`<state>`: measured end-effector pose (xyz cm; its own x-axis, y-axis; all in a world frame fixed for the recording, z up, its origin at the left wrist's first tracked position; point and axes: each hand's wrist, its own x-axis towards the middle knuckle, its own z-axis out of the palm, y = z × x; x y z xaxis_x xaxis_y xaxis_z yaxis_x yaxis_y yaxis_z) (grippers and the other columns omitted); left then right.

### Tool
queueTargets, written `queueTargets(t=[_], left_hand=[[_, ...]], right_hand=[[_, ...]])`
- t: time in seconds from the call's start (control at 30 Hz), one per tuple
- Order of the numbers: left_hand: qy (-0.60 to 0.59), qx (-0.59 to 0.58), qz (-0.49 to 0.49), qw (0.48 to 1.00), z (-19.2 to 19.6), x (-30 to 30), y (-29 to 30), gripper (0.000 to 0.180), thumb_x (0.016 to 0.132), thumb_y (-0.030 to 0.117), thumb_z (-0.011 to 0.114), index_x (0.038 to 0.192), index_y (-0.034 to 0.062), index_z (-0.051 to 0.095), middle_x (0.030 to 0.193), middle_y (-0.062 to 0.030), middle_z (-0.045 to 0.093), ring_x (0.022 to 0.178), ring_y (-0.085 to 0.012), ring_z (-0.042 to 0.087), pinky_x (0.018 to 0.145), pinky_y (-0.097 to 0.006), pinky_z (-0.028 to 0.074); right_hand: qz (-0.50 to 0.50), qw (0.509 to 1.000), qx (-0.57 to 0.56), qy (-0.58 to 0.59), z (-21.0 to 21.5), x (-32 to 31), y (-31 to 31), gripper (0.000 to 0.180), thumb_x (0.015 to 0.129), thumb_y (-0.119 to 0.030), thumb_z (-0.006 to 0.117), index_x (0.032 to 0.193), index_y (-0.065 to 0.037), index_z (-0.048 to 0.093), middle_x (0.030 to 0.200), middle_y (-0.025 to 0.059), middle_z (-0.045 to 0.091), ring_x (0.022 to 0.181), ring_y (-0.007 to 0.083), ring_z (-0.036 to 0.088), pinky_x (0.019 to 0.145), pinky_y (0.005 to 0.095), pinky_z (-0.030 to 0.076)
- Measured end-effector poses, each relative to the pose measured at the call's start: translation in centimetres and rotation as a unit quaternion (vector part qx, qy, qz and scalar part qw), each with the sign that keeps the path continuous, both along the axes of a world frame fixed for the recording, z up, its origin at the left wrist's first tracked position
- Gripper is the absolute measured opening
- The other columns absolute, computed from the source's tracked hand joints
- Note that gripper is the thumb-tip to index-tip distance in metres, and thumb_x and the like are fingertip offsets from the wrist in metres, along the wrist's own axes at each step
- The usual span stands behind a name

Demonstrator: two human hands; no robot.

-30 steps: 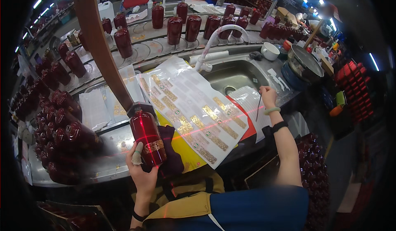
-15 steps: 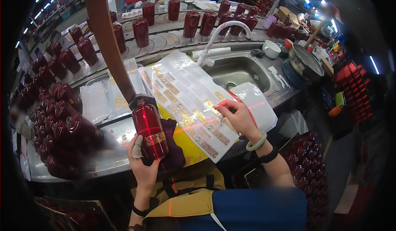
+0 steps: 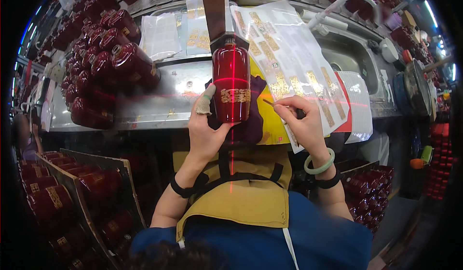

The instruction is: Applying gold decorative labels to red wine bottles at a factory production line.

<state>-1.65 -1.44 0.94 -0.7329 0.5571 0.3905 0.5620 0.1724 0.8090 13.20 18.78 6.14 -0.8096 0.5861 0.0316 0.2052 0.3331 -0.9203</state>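
Your left hand (image 3: 205, 130) grips the red bottle (image 3: 231, 84) at centre, fingers wrapped round its lower body, a gold label already on its face under the red laser cross. Your right hand (image 3: 301, 123) has come off the label sheet (image 3: 289, 53) at 1 o'clock and now sits just beside the bottle at 3 o'clock, fingers pinched on a thin tool (image 3: 268, 102). Judging by that, placement or smoothing is in hand.

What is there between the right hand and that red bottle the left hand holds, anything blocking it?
Nothing visible. The right hand, pinching a thin tool, sits just beside the red bottle, with only open space over the dark purple cloth between them. The left hand grips the bottle from the other side.
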Motion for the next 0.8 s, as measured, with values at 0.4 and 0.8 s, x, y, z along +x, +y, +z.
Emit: queueTargets(t=[0.4, 0.8], left_hand=[[-0.052, -0.019, -0.035, 0.998, -0.9, -0.3, -0.6, 0.09, 0.076, 0.01, 0.087, 0.154, -0.0021, 0.043, 0.149, -0.0219, 0.054, 0.136, -0.0374, 0.052, 0.116, -0.043, 0.039], [-0.242, 0.077, -0.08, 0.964, 0.0, 1.3, -0.9, 0.072, 0.1, 0.011, 0.066, 0.159, -0.0037, 0.029, 0.161, -0.0186, 0.039, 0.15, -0.0263, 0.037, 0.123, -0.039, 0.027]], right_hand=[[0.083, 0.992, -0.095, 0.022, 2.4, -2.0, -4.8, 0.012, 0.091, -0.01, 0.077, 0.097, 0.0, 0.077, 0.071, -0.0033, 0.056, 0.062, 0.0044, 0.038, 0.056, 0.0244, 0.031], [0.029, 0.985, -0.161, -0.055, -1.7, -2.1, -5.4, 0.019, 0.092, -0.02, 0.078, 0.094, -0.001, 0.077, 0.068, -0.0071, 0.054, 0.063, 0.0026, 0.04, 0.057, 0.023, 0.032]])
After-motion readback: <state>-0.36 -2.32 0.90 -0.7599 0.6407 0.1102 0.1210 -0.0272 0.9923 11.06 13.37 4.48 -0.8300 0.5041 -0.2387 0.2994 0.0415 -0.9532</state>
